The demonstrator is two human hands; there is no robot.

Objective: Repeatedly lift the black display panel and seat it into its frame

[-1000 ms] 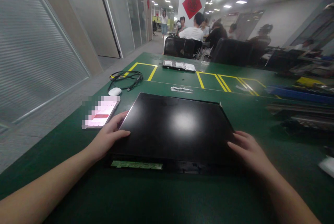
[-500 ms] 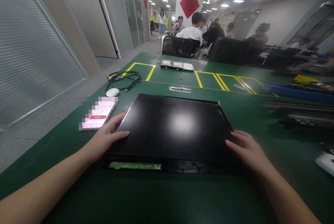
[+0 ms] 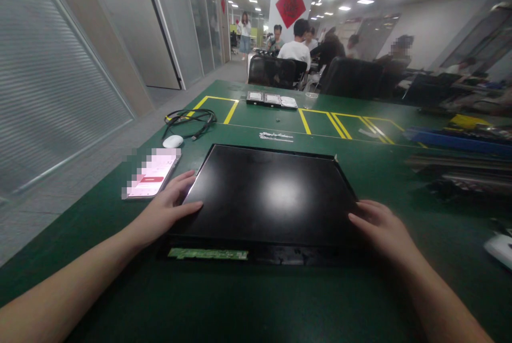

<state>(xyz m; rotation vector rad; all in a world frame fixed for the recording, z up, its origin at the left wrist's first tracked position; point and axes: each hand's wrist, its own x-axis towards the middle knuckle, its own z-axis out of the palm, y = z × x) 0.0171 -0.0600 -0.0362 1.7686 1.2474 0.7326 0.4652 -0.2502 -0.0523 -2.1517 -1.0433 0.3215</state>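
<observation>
A black, glossy LCD panel point(image 3: 244, 188) lies face up at the middle, a bright glare on its surface. My left hand point(image 3: 176, 199) grips its left edge, thumb on top and the other fingers at the side. At the right edge, my right hand point(image 3: 374, 220) holds it the same way, its fingertips partly hidden. Under and around the panel shows a dark frame point(image 3: 280, 255), with a green circuit board strip point(image 3: 208, 254) along the near side. How far the panel sits inside the frame I cannot tell.
On the green table point(image 3: 248, 305), a phone point(image 3: 154, 172), a white mouse point(image 3: 173, 142) and a coiled black cable point(image 3: 196, 121) are at left. Several hard drives point(image 3: 272, 99) stand at the back. Blue and dark parts point(image 3: 460, 137) lie right. People sit beyond.
The panel has shifted slightly to the right, and both hands moved a little with it. More of the dark frame now shows along the left and back edges.
</observation>
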